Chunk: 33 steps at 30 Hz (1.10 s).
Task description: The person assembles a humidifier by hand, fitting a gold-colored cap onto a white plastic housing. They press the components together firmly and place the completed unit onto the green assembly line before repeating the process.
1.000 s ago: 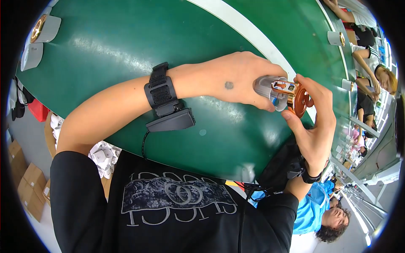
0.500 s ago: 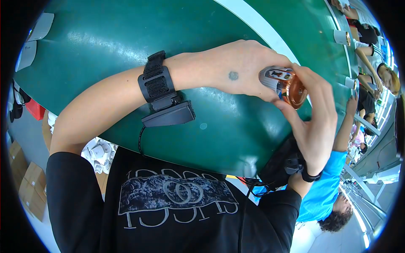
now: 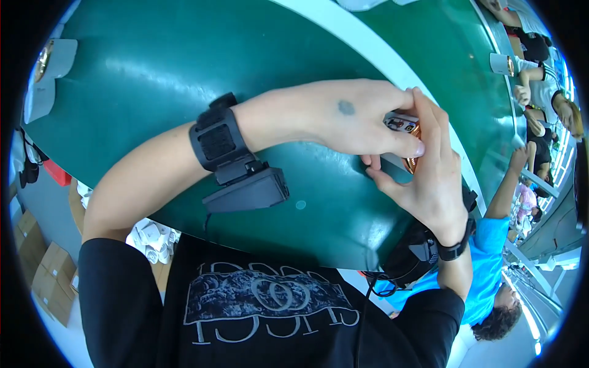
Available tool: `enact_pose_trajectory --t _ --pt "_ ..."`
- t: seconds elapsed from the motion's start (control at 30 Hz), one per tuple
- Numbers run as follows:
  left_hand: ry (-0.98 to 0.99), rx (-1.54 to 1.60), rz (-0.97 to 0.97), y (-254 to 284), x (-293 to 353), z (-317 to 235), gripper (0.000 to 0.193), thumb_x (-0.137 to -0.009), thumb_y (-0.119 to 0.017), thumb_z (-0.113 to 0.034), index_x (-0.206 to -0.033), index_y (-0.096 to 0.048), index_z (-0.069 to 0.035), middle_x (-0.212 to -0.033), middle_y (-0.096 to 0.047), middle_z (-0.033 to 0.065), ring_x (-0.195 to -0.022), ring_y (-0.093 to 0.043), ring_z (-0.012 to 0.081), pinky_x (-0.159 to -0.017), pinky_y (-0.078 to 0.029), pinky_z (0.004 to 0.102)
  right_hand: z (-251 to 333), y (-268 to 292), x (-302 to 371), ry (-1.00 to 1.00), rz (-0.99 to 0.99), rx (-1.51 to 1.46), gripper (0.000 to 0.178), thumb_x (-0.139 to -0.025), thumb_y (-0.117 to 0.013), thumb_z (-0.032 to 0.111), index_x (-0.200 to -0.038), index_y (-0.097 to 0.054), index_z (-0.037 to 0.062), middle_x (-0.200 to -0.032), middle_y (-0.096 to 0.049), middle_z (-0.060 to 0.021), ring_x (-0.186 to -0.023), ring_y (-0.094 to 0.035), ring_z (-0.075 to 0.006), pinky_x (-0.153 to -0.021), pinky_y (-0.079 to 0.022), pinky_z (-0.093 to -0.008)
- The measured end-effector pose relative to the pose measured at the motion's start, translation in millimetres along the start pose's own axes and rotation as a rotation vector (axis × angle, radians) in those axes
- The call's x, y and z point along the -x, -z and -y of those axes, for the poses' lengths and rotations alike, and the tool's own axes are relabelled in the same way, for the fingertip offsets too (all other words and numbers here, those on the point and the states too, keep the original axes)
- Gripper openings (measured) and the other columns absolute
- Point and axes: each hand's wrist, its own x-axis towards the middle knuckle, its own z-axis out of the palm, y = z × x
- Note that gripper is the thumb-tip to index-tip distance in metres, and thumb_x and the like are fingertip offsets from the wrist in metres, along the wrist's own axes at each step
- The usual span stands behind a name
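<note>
Both my hands are at a small cylindrical container (image 3: 402,124) with a printed silver-grey side and a shiny copper-coloured end, held above the green table. Reaching across from the left, my left hand (image 3: 365,116) is closed round its body, thumb on the near side. My right hand (image 3: 435,184) curls round the copper end, its fingers along the far side and its thumb bent below. Between them the fingers hide most of the container.
White containers with gold ends (image 3: 49,61) stand at the table's left edge. A pale curved band (image 3: 368,43) crosses the green table (image 3: 153,37). White pieces (image 3: 153,239) fill a box below. A person in blue (image 3: 491,264) is at the right, near a black bag (image 3: 408,257).
My right fingers have moved in closer round the copper end, now covering most of it. My left thumb now shows across the container. The view has shifted slightly.
</note>
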Motion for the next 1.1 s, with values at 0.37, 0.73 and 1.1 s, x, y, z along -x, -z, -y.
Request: enact_pose_trajectory --t 0.37,0.73,1.1 --pt "0.066 0.008 -0.429 -4.0 43.6 -22.4 0.045 -0.103 -0.059 -0.020 -0.144 -0.050 -0.001 -0.126 -0.065 0.0168 -0.084 -0.076 0.0236 -0.074 -0.064 0.0314 -27.1 19.3 -21.6 0.066 -0.126 -0.334 0.095 -0.084 -0.084 0.033 -0.158 -0.033 0.0036 -0.148 -0.049 -0.0199 -0.126 -0.060 -0.0323 -0.098 -0.054 -0.0405" --pt "-0.363 -0.057 -1.298 150.2 99.4 -56.3 0.053 -0.104 -0.062 -0.027 -0.149 -0.045 -0.003 -0.136 -0.060 0.0183 -0.092 -0.077 0.0267 -0.071 -0.062 0.0294 -125.8 31.2 -158.5 -0.463 -0.416 -1.055 0.078 -0.094 -0.068 0.060 -0.145 -0.052 0.0034 -0.138 -0.059 -0.0135 -0.122 -0.060 -0.0227 -0.093 -0.053 -0.0387" --pt "-0.361 -0.830 -0.923 0.3 53.9 -36.4 0.074 -0.089 -0.078 -0.013 -0.150 -0.038 -0.001 -0.128 -0.061 0.0181 -0.070 -0.066 0.0176 -0.069 -0.056 0.0323 -152.8 59.6 -146.7 -0.297 -0.365 -0.845 0.038 -0.106 -0.058 0.042 -0.108 -0.066 0.0054 -0.088 -0.067 -0.0019 -0.072 -0.057 -0.0099 -0.067 -0.046 -0.0273"
